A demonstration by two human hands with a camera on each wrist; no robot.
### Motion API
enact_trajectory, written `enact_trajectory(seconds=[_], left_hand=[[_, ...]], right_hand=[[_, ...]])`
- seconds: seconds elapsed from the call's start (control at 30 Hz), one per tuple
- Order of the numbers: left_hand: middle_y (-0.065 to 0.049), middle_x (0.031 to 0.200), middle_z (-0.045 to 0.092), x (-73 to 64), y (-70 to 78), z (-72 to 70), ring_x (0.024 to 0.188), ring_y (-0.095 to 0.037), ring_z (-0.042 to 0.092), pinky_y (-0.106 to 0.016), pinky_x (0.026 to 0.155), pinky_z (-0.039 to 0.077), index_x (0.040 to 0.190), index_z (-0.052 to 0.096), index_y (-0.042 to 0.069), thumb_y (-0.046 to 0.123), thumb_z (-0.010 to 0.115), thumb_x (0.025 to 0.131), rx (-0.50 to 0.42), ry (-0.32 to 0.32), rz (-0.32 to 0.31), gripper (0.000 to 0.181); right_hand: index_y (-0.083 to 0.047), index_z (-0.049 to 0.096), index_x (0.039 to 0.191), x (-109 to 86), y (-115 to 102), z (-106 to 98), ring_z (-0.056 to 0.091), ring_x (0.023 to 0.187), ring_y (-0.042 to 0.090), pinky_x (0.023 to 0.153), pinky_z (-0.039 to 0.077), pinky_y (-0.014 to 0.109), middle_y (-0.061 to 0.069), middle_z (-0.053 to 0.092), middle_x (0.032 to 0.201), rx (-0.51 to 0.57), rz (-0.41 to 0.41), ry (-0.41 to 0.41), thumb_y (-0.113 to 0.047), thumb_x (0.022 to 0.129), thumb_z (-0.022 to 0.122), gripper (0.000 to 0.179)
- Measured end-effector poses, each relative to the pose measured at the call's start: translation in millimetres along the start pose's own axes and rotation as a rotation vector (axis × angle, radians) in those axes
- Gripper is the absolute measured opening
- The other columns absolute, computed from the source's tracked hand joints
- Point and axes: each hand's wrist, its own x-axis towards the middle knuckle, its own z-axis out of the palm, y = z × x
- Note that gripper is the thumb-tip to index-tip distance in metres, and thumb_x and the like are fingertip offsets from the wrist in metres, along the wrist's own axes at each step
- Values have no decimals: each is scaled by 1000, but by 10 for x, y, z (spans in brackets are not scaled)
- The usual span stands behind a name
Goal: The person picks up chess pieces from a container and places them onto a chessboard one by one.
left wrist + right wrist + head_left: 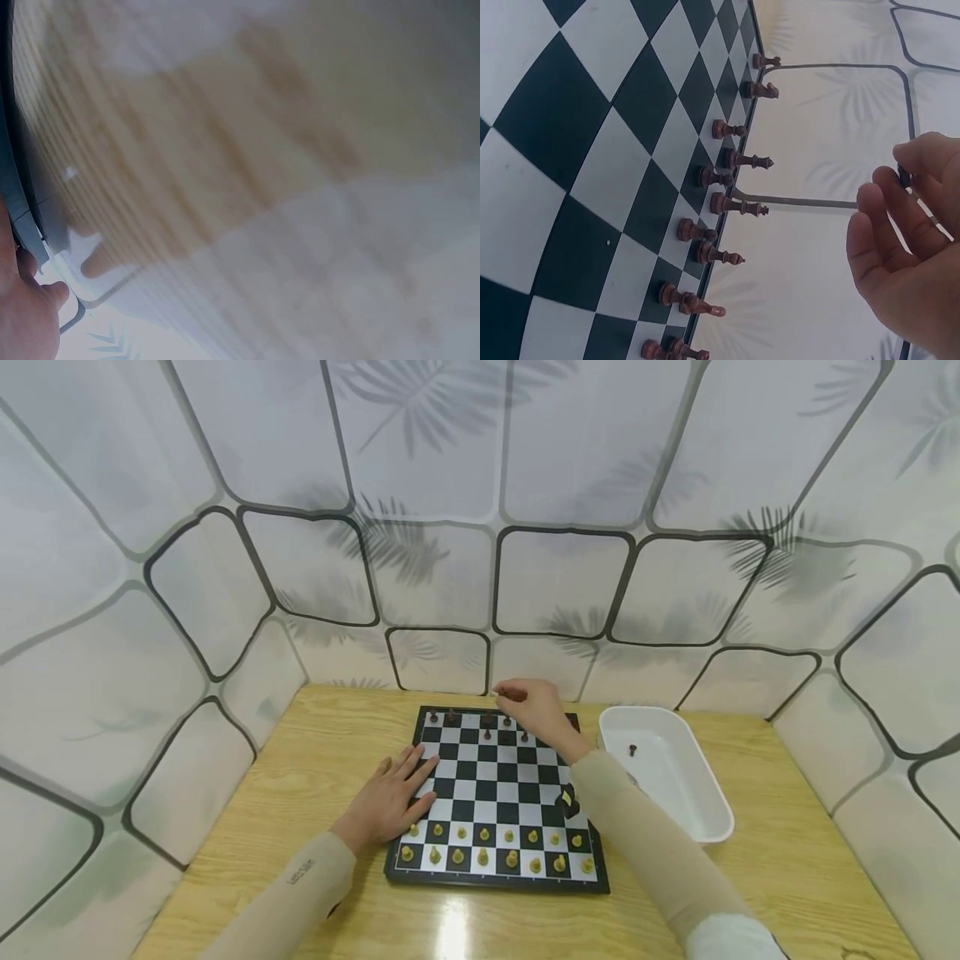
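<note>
A black-and-white chessboard (465, 789) lies on the table. Fingers spread, my left hand (386, 806) rests on its left edge. Above the far edge, my right hand (534, 706) pinches a small dark chess piece (904, 177) between thumb and fingertip; its kind is mostly hidden. Several reddish-brown pieces stand on the far rows, among them a knight (762, 90), a king (739, 204) and a bishop (720, 253). Yellow pieces (482, 857) fill the two near rows. The left wrist view shows mostly blurred wood grain, with a bit of the hand at lower left.
To the right of the board stands a white tray (712, 793) with a small dark piece (632, 749) inside. A patterned cloth wall (435, 660) rises behind the wooden table (300, 777) and along both sides. My right forearm crosses the board's right edge.
</note>
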Motion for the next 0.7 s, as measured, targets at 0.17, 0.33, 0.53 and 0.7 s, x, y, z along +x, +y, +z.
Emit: enact_trajectory(seconds=[0.17, 0.33, 0.53, 0.7], left_hand=[[-11, 178, 14, 1, 0, -2, 165, -34, 16, -64, 129, 23, 169, 28, 21, 61, 32, 110, -5, -5, -5, 71], [-11, 178, 14, 1, -2, -9, 165, -34, 16, -63, 129, 24, 169, 28, 21, 61, 32, 110, -2, -2, -4, 71], [-12, 177, 16, -3, -4, -13, 164, -34, 18, -63, 129, 25, 168, 29, 21, 60, 32, 110, 9, 10, 0, 70], [-12, 177, 16, -12, 8, -16, 164, -34, 18, -63, 129, 24, 168, 29, 20, 60, 32, 110, 4, 8, -3, 71]], right_hand=[[-10, 76, 130, 66, -1, 74, 77, 103, 30, 89, 63, 46, 12, 78, 122, 14, 7, -19, -26, 102, 72, 33], [-11, 77, 126, 105, -17, 122, 77, 91, 27, 82, 63, 43, 12, 79, 119, 13, 30, -18, -26, 101, 72, 29], [-8, 76, 130, 147, -37, 184, 74, 81, 35, 66, 59, 33, 15, 78, 121, 50, 28, -18, -24, 103, 69, 32], [-8, 73, 135, 186, -41, 254, 76, 103, 33, 84, 63, 39, 12, 77, 126, 63, 19, -22, -23, 106, 63, 34]])
